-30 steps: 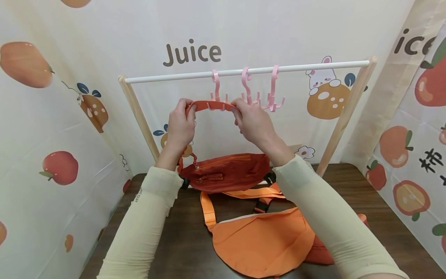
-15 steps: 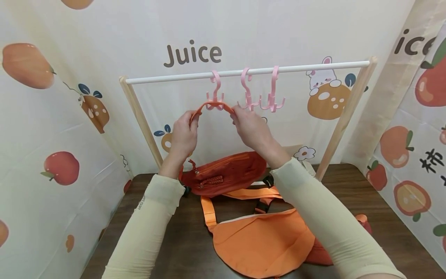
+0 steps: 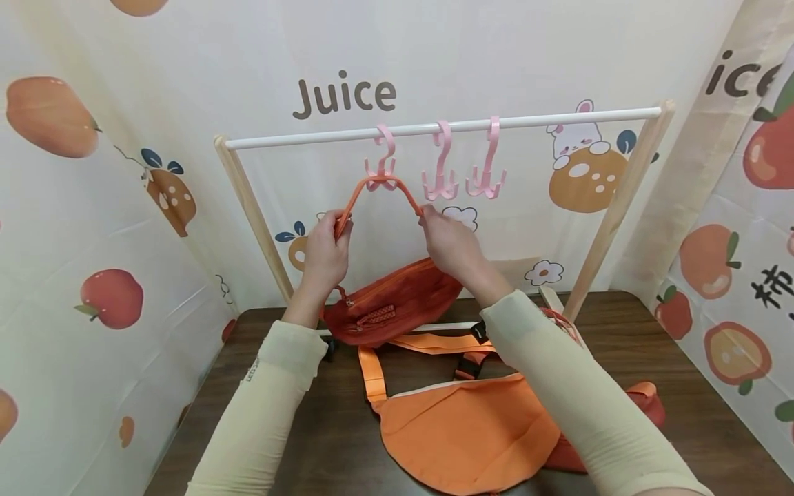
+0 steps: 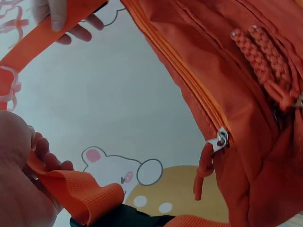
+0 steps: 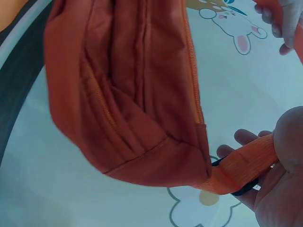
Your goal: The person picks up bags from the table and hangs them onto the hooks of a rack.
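Note:
An orange-red strap [image 3: 383, 179] arches over the leftmost pink hook [image 3: 384, 155], one side in each hand. My left hand [image 3: 327, 251] grips its left side below the hook; my right hand [image 3: 453, 244] pinches its right side. Beneath the hands hangs the red waist bag [image 3: 391, 303], tilted with its right end higher. In the left wrist view the bag [image 4: 236, 94] shows a zipper and braided pulls, and the left hand [image 4: 23, 175] holds the webbing near a black buckle. The right wrist view has the right hand [image 5: 284, 179] round the webbing at the bag's end.
A white rail [image 3: 291, 139] on wooden posts carries two more pink hooks [image 3: 440, 172] to the right. An orange bag [image 3: 465, 430] lies on the dark table [image 3: 335, 427], partly over another red bag [image 3: 566, 456]. Printed curtains surround the table.
Both hands have moved down and the strap has gone from nearly flat to a steep arch over the left hook. The red bag's right end has risen, and the hooks have shifted slightly.

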{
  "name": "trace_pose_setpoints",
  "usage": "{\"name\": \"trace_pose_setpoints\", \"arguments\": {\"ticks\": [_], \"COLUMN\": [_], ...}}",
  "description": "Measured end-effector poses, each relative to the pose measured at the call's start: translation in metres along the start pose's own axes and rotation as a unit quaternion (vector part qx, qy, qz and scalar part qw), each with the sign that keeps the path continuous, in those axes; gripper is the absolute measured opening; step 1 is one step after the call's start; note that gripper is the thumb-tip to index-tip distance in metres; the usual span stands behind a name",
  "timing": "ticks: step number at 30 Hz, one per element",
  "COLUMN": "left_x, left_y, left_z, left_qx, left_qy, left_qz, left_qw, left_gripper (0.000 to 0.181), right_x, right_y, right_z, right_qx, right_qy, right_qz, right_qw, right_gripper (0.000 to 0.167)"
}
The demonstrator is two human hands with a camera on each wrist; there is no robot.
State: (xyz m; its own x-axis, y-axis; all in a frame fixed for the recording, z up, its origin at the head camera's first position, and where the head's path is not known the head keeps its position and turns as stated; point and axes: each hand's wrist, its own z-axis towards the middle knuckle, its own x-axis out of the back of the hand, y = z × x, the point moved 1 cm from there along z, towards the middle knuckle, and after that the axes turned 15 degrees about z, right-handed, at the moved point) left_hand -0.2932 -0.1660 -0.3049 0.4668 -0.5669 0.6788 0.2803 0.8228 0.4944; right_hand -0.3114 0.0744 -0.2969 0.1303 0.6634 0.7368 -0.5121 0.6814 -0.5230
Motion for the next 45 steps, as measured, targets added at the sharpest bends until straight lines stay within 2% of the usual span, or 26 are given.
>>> {"name": "trace_pose_setpoints", "arguments": {"ticks": [5, 10, 17, 22, 31, 37, 45], "left_x": [0.004, 0.004, -0.003, -0.006, -0.011, -0.013, -0.012], "left_y": [-0.003, -0.005, -0.012, -0.013, -0.015, -0.016, -0.017], "left_z": [0.002, 0.0, -0.007, -0.013, -0.024, -0.029, -0.034], "left_qx": [0.011, 0.013, 0.006, 0.002, 0.012, 0.007, 0.01], "left_qy": [0.014, 0.0, -0.007, -0.013, -0.027, -0.032, -0.015], "left_qz": [0.001, 0.006, 0.009, 0.011, 0.004, -0.003, -0.018], "left_qw": [0.9998, 0.9999, 0.9999, 0.9999, 0.9995, 0.9995, 0.9997], "left_gripper": [0.03, 0.032, 0.036, 0.039, 0.05, 0.057, 0.058], "right_x": [-0.008, -0.012, -0.014, -0.012, -0.003, 0.001, 0.004], "right_y": [0.003, 0.007, 0.018, 0.023, 0.023, 0.024, 0.021], "right_z": [0.002, 0.001, -0.003, -0.009, -0.021, -0.03, -0.04], "right_qx": [0.005, 0.008, -0.01, -0.024, -0.009, -0.005, 0.013], "right_qy": [0.003, 0.001, -0.001, 0.007, 0.015, 0.01, 0.019], "right_qz": [-0.012, -0.023, 0.017, 0.03, 0.056, 0.063, 0.073], "right_qw": [0.9999, 0.9997, 0.9998, 0.9992, 0.9983, 0.9979, 0.9971], "right_gripper": [0.023, 0.021, 0.031, 0.04, 0.052, 0.06, 0.063]}}
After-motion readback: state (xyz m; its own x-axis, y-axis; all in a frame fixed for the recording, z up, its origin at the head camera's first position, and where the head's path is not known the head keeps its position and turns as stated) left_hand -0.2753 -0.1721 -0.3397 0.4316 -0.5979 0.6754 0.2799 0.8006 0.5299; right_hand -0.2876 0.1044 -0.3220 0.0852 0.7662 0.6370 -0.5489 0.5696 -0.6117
